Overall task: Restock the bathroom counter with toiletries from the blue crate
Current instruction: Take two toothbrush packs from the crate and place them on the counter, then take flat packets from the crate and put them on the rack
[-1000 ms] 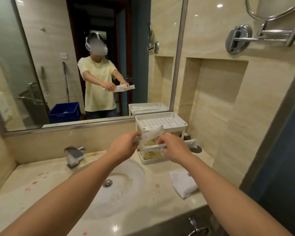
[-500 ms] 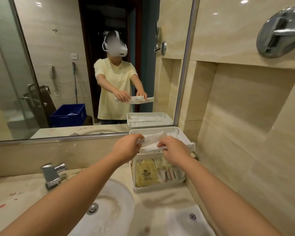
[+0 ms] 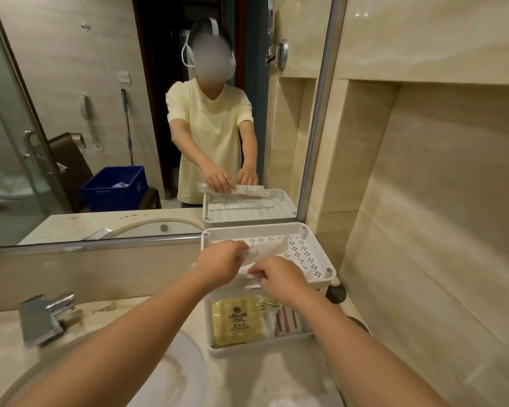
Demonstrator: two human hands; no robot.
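Note:
My left hand (image 3: 221,264) grips a long white wrapped toiletry packet (image 3: 269,248) over the perforated top tier of a white two-tier rack (image 3: 303,251) on the counter. My right hand (image 3: 278,279) pinches a second white packet at the rack's front edge; most of it is hidden under my fingers. The lower tier holds a gold sachet (image 3: 237,321) and several slim packets (image 3: 285,318). The blue crate (image 3: 115,189) appears only as a reflection in the mirror, on the floor behind me.
A chrome faucet (image 3: 46,315) stands at the left above the white sink basin (image 3: 177,377). A recessed tiled wall niche (image 3: 423,230) lies right of the rack. A dark round item (image 3: 337,292) sits behind the rack's right corner. The mirror (image 3: 100,113) spans the back wall.
I have moved closer and the view has tilted down. Both hands with their packets have come down onto the rack's top tier.

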